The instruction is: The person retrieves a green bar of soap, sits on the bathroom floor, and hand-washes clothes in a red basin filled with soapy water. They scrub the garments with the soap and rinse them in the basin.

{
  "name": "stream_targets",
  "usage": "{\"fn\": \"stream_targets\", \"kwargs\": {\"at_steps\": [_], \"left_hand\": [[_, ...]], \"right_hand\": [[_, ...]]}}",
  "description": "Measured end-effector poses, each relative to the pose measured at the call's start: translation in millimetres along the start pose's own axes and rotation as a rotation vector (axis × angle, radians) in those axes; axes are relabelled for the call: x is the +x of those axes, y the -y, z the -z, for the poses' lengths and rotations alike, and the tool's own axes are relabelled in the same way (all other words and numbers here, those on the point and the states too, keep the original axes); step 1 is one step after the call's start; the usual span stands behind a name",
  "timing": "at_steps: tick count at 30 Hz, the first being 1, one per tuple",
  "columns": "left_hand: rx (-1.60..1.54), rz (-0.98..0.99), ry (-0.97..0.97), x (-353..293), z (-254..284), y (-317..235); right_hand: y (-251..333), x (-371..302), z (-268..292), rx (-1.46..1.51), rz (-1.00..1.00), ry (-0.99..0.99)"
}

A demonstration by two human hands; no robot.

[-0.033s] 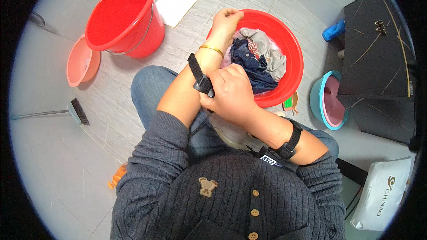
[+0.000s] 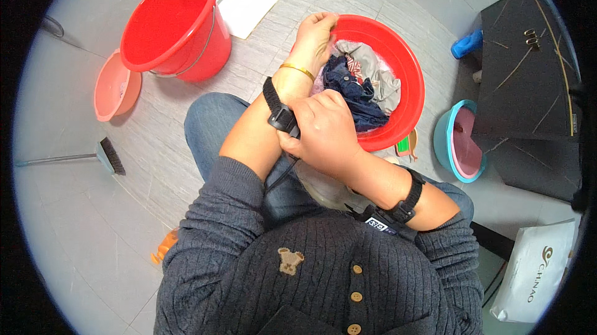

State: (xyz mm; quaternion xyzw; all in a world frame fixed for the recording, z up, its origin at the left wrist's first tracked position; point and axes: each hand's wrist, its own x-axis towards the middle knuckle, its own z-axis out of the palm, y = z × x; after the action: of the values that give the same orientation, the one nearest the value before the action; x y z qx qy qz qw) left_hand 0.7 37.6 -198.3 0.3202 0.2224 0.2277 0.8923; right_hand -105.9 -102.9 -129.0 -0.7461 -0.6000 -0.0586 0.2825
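My left hand is raised by the near-left rim of a red basin, its fingers curled together and nothing seen in them. A gold bangle circles that wrist. Around the forearm below it runs a black buckled strap. My right hand reaches across and grips this strap at its buckle side; its fingertips are partly hidden against the arm. A second black strap sits on my right forearm. Inside the basin lie dark blue denim, a grey garment and a red-and-white striped cloth, with some suds.
A large red bucket and a pink basin stand at the left, near a broom. Behind is a white squat toilet. To the right are a blue basin, a dark cabinet and a white bag.
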Motion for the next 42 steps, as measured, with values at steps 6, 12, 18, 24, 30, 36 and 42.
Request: {"fn": "stream_targets", "kwargs": {"at_steps": [6,12,18,24,30,36,42], "left_hand": [[-0.436,0.117,-0.056,-18.6,-22.1,-28.9],[-0.727,0.176,-0.031,-27.4,-32.8,-37.6],[-0.818,0.182,-0.070,-30.0,-32.5,-39.8],[-0.845,0.195,-0.029,-31.9,-30.7,-40.8],[-0.848,0.171,-0.028,-32.1,-28.1,-41.0],[-0.684,-0.036,-0.057,-30.0,-23.8,-35.3],[-0.605,-0.085,-0.229,-23.8,-18.3,-37.5]], "right_hand": [[-27.4,20.6,24.4,0.455,-0.508,0.008],[-65.9,27.6,-1.3,1.518,-0.851,0.236],[-55.5,15.1,-25.0,1.858,-0.827,0.250],[-51.9,14.6,-34.7,1.957,-0.808,0.247],[-50.6,16.6,-29.8,1.912,-0.797,0.258],[-49.8,11.9,-32.2,1.830,-0.765,0.308],[-39.9,3.0,-44.8,1.887,-0.927,0.240]]}}
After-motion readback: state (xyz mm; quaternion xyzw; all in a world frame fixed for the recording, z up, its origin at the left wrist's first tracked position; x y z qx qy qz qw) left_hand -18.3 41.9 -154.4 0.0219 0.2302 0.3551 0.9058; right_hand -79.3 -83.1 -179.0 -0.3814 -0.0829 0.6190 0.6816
